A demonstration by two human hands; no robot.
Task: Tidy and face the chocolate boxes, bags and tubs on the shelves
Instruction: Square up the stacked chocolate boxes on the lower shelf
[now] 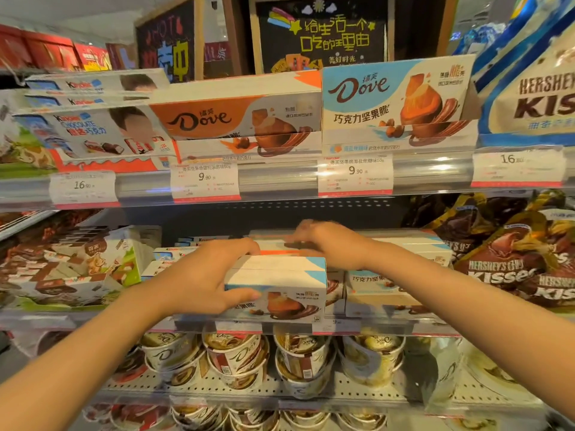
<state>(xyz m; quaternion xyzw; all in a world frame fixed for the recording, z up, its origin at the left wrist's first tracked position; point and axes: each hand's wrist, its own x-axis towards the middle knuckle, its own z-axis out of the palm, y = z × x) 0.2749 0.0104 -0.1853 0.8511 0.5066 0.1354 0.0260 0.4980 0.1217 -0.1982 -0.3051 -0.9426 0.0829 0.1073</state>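
From the head view, your left hand (199,284) grips the left end of the blue-and-white Dove box (277,287) at the front of the middle shelf (373,329), thumb curled on its front face and fingers over the top edge. The box sits at the shelf lip, its picture side facing you, just beside a matching Dove box (378,290) on its right. Your right hand (326,244) reaches deeper, fingers spread flat and pressing on the rear stack of boxes (413,244); it appears to hold nothing, though the blur there makes the fingertips hard to read.

To face this box well, draw it forward with the left grip until its front is flush with the shelf lip and level with its neighbour, and keep the front panel upright, not tipped back. Use the flat right hand to steady the rear stack so nothing slides as the front one moves. Square the left edge away from the Kinder boxes (174,255) beside it.

Above, the top-shelf Dove boxes (395,101) already stand facing out over their price tags (354,174). Below, the Dove tubs (236,356) sit jumbled and the Hershey's Kisses bags (510,269) at right lie slumped; both seem to need straightening.
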